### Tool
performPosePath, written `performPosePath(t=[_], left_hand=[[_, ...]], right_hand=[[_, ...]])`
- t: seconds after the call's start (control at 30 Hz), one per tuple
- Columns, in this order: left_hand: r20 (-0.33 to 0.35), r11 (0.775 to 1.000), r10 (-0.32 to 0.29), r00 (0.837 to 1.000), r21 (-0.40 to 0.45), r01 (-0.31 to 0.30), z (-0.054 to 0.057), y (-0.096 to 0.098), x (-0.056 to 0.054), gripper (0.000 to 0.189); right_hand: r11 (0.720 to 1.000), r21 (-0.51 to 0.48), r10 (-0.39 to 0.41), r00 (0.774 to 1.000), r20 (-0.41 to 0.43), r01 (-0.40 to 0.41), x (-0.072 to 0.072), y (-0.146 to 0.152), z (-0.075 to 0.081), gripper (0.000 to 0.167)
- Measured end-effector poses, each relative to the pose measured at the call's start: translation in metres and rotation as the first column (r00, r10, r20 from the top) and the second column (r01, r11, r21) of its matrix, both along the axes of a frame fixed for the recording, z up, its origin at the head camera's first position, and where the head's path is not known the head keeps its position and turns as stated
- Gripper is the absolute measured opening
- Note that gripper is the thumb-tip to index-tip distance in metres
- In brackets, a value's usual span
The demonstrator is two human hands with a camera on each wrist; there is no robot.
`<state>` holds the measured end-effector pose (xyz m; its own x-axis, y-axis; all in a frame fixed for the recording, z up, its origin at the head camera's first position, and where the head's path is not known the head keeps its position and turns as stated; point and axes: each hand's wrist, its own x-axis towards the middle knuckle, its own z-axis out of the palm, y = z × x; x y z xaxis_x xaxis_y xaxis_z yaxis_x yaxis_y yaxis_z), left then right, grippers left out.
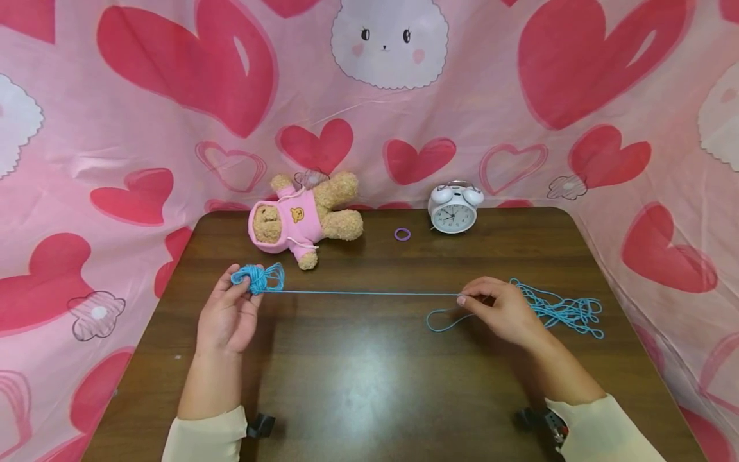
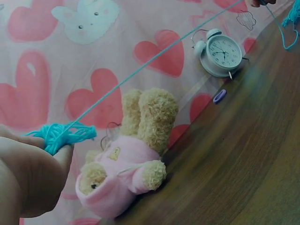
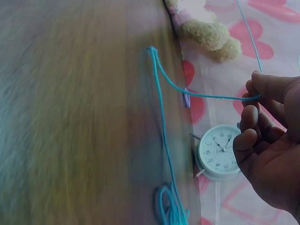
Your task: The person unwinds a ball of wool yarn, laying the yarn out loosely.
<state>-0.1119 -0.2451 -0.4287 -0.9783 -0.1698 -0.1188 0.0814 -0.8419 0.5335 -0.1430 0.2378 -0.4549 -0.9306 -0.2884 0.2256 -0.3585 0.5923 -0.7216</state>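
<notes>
One table [image 1: 358,391] carries one bear [image 1: 304,218] toward its far left corner, one clock [image 1: 454,218] with two bells [image 1: 443,194] along its far edge, and one ring [image 1: 402,240] between them. There are two hands, one left hand [image 1: 228,321] and one right hand [image 1: 505,311], two sleeves [image 1: 204,436] and two black devices [image 1: 261,425]. Of blue yarn there is one bundle [image 1: 254,280] in the left hand, one taut strand [image 1: 364,293] between the hands, and one loose heap [image 1: 568,312] near the right edge.

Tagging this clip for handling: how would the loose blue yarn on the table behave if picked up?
The loose yarn would probably droop, since its thin strands lie slack. It may snag on itself, as its loops cross and overlap.
</notes>
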Motion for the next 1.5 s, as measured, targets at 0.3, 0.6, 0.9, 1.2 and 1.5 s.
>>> performPosePath(t=[0.3, 0.6, 0.9, 1.2, 1.5], left_hand=[[-0.126, 0.991, -0.052, 0.991, 0.114, 0.067, -0.003, -0.008, 0.0, 0.031], [-0.164, 0.987, -0.068, 0.984, 0.132, 0.09, -0.006, -0.016, 0.001, 0.028], [-0.124, 0.987, -0.026, 0.992, 0.156, 0.045, -0.006, -0.018, 0.001, 0.02], [-0.069, 0.989, 0.016, 0.997, 0.15, -0.006, -0.002, -0.022, 0.001, 0.018], [-0.098, 0.991, 0.049, 0.994, 0.129, -0.036, -0.005, -0.023, -0.001, 0.029]], right_hand=[[0.996, 0.07, -0.061, 0.998, 0.008, 0.06, 0.008, 0.022, -0.001, 0.004], [0.985, 0.103, -0.137, 0.99, -0.008, 0.137, 0.013, 0.05, 0.004, 0.003], [0.971, 0.125, -0.202, 0.979, -0.021, 0.204, 0.02, 0.074, 0.007, 0.004], [0.958, 0.13, -0.258, 0.966, -0.007, 0.256, 0.028, 0.095, 0.002, 0.008], [0.942, 0.155, -0.299, 0.954, -0.011, 0.297, 0.035, 0.117, -0.004, 0.008]])
